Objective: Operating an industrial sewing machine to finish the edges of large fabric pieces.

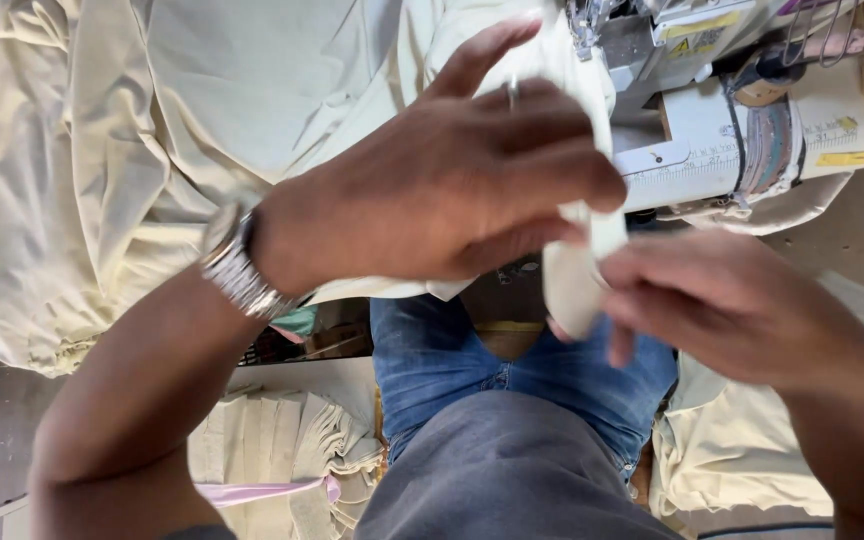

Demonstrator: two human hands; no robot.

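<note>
Sewing workstation, seen from above. Big heap of pale yellow fabric (pixel 102 150) covers the table at left; white sewing machine (pixel 732 110) upper right; stack of folded cream pieces (pixel 282 440) on the floor below. Small pale strip (pixel 577 270), creased and blurred, sits mid-frame over the lap. Left hand (pixel 442 190) pinches its top, index finger raised; right hand (pixel 722 300) grips its lower end.

A sewing machine (pixel 742 120) stands on a worktable, folded cream pieces (pixel 282 440) stacked below.
</note>
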